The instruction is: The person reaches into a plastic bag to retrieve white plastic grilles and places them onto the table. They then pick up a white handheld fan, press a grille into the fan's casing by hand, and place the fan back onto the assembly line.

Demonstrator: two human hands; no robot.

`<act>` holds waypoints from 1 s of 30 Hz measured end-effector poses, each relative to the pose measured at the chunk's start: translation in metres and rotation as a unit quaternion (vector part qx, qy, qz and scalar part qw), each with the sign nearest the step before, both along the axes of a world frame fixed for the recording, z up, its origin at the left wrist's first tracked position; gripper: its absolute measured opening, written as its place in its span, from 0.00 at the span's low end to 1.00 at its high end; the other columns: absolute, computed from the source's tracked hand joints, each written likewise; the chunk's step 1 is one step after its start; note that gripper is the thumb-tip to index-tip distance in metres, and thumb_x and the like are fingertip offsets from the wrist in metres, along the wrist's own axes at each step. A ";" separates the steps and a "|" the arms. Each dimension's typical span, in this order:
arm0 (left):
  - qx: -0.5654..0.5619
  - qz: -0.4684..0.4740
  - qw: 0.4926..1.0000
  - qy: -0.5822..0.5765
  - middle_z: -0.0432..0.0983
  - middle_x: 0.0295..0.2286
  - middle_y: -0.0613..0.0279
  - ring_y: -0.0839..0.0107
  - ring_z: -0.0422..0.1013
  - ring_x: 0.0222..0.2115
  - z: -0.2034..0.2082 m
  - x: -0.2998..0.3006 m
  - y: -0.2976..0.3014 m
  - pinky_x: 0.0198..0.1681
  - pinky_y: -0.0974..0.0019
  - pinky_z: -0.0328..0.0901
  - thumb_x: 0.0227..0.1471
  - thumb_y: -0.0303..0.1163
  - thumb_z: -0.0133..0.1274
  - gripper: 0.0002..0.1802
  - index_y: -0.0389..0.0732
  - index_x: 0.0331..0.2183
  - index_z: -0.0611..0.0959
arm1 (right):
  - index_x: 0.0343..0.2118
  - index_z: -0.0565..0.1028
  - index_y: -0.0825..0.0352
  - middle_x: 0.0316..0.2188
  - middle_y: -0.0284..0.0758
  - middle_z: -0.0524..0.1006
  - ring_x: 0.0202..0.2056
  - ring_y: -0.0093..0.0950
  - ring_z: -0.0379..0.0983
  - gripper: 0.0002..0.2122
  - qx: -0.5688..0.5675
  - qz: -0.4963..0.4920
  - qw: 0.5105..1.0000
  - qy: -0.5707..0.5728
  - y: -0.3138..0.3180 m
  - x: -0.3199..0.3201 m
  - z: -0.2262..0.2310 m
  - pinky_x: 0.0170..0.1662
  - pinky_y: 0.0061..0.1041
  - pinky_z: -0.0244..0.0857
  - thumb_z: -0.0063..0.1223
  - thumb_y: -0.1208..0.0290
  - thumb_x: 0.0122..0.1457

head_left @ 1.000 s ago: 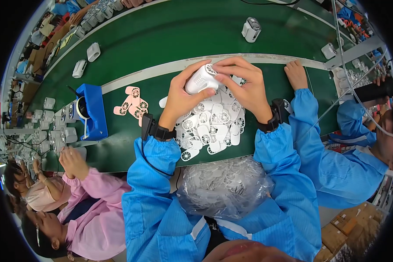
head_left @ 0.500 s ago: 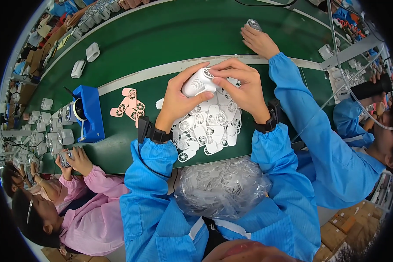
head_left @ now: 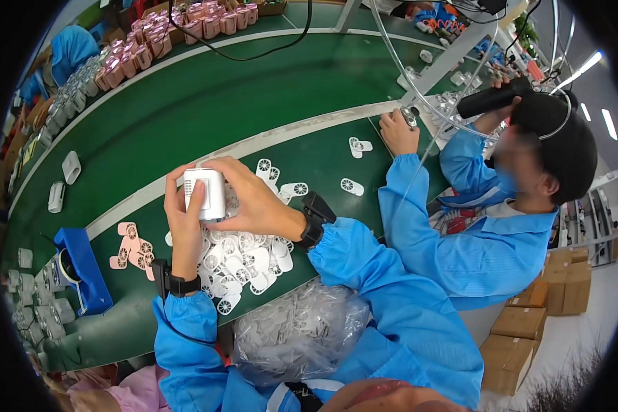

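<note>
My left hand [head_left: 182,230] and my right hand [head_left: 259,199] hold a white plastic housing [head_left: 215,199] between them over the green bench. The left thumb lies on its upward face, and vent slots show along one side. My right fingers and thumb close round the other side. Below my hands spreads a pile of flat white covers [head_left: 257,259] with round, spoked grilles. Left of that lies a small heap of pink covers [head_left: 132,247] of the same shape. A few white covers [head_left: 352,187] lie apart to the right.
A clear bag [head_left: 299,333] of white covers sits at my lap. To the left stands a blue tape dispenser [head_left: 86,271], with white housings [head_left: 56,197] beyond it. A co-worker's hand [head_left: 398,134] holds a small silver-grey part at the right. Cartons [head_left: 508,350] stand on the floor.
The view has swung to the right. The white housing has turned from its spoked end to a flat side. The co-worker's hand has drawn back from the far green surface to the near bench.
</note>
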State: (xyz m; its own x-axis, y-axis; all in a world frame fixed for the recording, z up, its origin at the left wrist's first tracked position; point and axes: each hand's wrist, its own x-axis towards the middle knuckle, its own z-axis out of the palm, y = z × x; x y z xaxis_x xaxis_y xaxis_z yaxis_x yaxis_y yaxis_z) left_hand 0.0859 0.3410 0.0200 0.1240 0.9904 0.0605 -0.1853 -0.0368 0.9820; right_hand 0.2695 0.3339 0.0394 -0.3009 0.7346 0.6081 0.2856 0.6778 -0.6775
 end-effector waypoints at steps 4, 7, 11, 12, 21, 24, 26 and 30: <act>0.114 0.067 0.991 -0.018 0.75 0.46 0.50 0.68 0.72 0.47 -0.011 0.005 0.008 0.51 0.64 0.66 0.70 0.47 0.46 0.26 0.34 0.56 0.72 | 0.61 0.69 0.67 0.55 0.45 0.74 0.56 0.46 0.73 0.43 -0.037 -0.007 0.999 -0.008 0.002 0.001 -0.002 0.58 0.41 0.68 0.81 0.64 0.40; 0.210 0.077 0.974 -0.028 0.74 0.45 0.49 0.66 0.72 0.47 -0.006 -0.005 0.007 0.53 0.62 0.65 0.69 0.49 0.42 0.28 0.33 0.54 0.72 | 0.60 0.69 0.68 0.54 0.44 0.75 0.55 0.45 0.74 0.42 -0.047 0.002 0.999 -0.016 0.001 -0.003 0.001 0.57 0.41 0.69 0.80 0.64 0.41; 0.242 0.097 0.963 -0.066 0.74 0.43 0.48 0.63 0.72 0.46 -0.010 -0.004 0.007 0.54 0.60 0.65 0.68 0.49 0.41 0.29 0.31 0.54 0.70 | 0.63 0.67 0.68 0.55 0.45 0.74 0.55 0.45 0.73 0.46 -0.104 0.054 0.993 -0.020 -0.003 -0.009 -0.001 0.58 0.40 0.68 0.81 0.61 0.41; 0.235 0.104 0.963 -0.083 0.74 0.43 0.48 0.62 0.72 0.46 -0.011 -0.003 0.007 0.54 0.60 0.65 0.67 0.49 0.42 0.29 0.31 0.54 0.69 | 0.64 0.66 0.68 0.55 0.46 0.73 0.56 0.45 0.73 0.47 -0.089 0.041 0.995 -0.006 -0.003 -0.013 -0.006 0.58 0.40 0.68 0.82 0.60 0.41; 0.167 0.152 0.955 -0.190 0.73 0.41 0.45 0.61 0.72 0.44 -0.007 -0.003 0.001 0.52 0.58 0.66 0.66 0.46 0.42 0.24 0.34 0.50 0.68 | 0.67 0.63 0.71 0.56 0.49 0.71 0.58 0.48 0.69 0.48 -0.005 -0.021 0.999 0.039 -0.016 -0.041 -0.004 0.60 0.41 0.65 0.77 0.55 0.47; 0.210 0.185 0.953 -0.118 0.73 0.40 0.44 0.60 0.71 0.43 -0.012 0.004 -0.004 0.51 0.57 0.67 0.65 0.46 0.43 0.23 0.34 0.48 0.68 | 0.67 0.63 0.72 0.55 0.49 0.71 0.56 0.47 0.70 0.44 0.008 -0.055 0.995 0.078 -0.017 -0.056 -0.011 0.59 0.41 0.65 0.73 0.56 0.51; 0.210 0.183 0.953 -0.122 0.73 0.40 0.44 0.60 0.71 0.43 -0.015 0.004 -0.003 0.51 0.57 0.67 0.65 0.46 0.43 0.23 0.34 0.47 0.68 | 0.65 0.65 0.73 0.53 0.49 0.72 0.52 0.46 0.71 0.39 -0.002 -0.075 0.990 0.123 -0.016 -0.062 -0.017 0.55 0.40 0.67 0.69 0.59 0.54; 0.214 0.183 0.952 -0.121 0.73 0.40 0.43 0.60 0.71 0.41 -0.017 0.000 -0.009 0.51 0.56 0.67 0.64 0.47 0.44 0.23 0.35 0.45 0.67 | 0.59 0.70 0.73 0.50 0.50 0.73 0.47 0.43 0.73 0.30 0.041 -0.065 0.988 0.136 -0.012 -0.069 -0.018 0.50 0.38 0.68 0.66 0.66 0.54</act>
State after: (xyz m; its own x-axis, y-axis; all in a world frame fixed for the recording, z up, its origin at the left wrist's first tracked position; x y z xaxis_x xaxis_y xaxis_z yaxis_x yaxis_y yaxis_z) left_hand 0.0863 0.3317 0.0033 -0.2933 0.8432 0.4506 -0.3031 -0.5290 0.7926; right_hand 0.2005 0.3219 0.0212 -0.0246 0.7010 0.7128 0.1896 0.7033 -0.6851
